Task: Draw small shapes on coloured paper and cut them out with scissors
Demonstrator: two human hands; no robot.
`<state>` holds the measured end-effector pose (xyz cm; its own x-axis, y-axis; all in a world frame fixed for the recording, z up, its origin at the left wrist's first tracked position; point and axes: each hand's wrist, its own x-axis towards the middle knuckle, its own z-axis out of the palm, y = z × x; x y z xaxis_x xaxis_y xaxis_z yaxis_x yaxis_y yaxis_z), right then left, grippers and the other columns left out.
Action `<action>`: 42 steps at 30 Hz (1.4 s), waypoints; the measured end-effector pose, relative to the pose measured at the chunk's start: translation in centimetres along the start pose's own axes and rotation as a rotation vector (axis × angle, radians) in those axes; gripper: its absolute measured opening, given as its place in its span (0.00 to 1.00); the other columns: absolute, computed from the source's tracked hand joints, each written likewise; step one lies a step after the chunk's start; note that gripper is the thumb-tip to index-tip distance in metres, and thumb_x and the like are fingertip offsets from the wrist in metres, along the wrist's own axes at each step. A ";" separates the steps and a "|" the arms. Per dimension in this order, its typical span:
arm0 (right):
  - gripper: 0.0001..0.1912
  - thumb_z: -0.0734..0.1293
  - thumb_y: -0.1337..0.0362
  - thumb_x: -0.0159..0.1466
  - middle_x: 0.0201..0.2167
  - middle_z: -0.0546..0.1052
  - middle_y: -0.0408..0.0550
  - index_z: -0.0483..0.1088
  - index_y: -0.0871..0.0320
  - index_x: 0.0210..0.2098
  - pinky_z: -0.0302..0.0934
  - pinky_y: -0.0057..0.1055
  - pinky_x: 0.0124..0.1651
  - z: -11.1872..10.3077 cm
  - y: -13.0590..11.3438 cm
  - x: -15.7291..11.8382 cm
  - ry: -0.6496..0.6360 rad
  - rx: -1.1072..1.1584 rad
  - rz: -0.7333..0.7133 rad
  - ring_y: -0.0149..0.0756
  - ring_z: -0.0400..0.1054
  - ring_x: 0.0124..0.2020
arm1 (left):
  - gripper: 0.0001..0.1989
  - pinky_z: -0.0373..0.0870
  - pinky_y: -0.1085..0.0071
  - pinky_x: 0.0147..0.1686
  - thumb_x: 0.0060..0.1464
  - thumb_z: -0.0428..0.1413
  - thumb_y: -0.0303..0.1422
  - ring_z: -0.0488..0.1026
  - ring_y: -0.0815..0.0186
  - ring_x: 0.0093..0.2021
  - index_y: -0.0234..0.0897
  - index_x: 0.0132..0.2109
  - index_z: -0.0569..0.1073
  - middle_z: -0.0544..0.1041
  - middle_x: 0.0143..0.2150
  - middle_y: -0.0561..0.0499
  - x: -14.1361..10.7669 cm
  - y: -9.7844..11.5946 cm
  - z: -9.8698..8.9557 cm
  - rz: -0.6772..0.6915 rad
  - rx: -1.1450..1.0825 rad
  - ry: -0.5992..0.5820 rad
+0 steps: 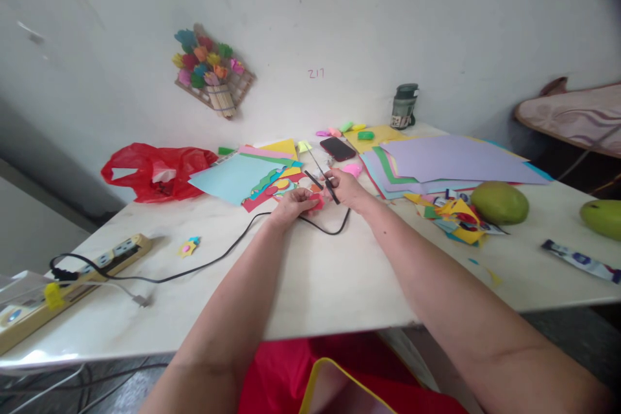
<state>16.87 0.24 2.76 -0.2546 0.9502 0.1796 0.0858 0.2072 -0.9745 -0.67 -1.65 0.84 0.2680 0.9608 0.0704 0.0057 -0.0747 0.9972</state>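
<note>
My left hand is closed at the front of the craft pieces, pinching a small red-pink piece, probably paper. Just to its right, my right hand grips a black tool beside that piece. A long thin rod or blade sticks out from the tool toward the wall; its exact kind is hard to make out. Beneath my hands runs a black cord, its far end hidden by the right hand. Cut colored paper shapes lie beyond the left hand, and a pink lump lies behind the right.
Colored sheets are stacked at right, near paper scraps and a green mango. A phone and bottle stand farther back. At left are a red bag, a paper flower and a power strip.
</note>
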 end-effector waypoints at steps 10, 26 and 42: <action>0.16 0.73 0.75 0.48 0.16 0.68 0.33 0.66 0.59 0.33 0.57 0.23 0.20 0.5 -1.3 -0.7 0.042 0.059 0.091 0.24 0.61 0.15 | 0.25 0.75 0.68 0.32 0.36 0.70 0.42 0.78 0.64 0.26 0.36 0.34 0.66 0.78 0.26 0.52 0.1 -0.4 -0.3 0.048 -0.213 0.029; 0.17 0.72 0.52 0.56 0.19 0.73 0.43 0.68 0.60 0.29 0.53 0.21 0.18 -2.4 -0.5 -0.6 -0.362 -0.222 0.155 0.24 0.64 0.17 | 0.23 0.76 0.70 0.33 0.38 0.69 0.42 0.79 0.65 0.27 0.33 0.34 0.69 0.79 0.30 0.50 0.2 -0.3 -0.5 0.069 -0.263 0.057; 0.19 0.71 0.49 0.56 0.21 0.73 0.42 0.67 0.60 0.29 0.51 0.21 0.18 -2.8 -0.3 -0.6 -0.464 -0.312 0.114 0.24 0.64 0.18 | 0.22 0.75 0.70 0.32 0.40 0.69 0.42 0.78 0.66 0.27 0.32 0.34 0.70 0.81 0.33 0.45 0.1 -0.4 -0.6 0.059 -0.242 0.046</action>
<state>19.67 0.22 3.31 -0.6171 0.7837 -0.0712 0.4003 0.2348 -0.8858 -1.20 -1.39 0.49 0.2167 0.9683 0.1245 -0.2411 -0.0705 0.9679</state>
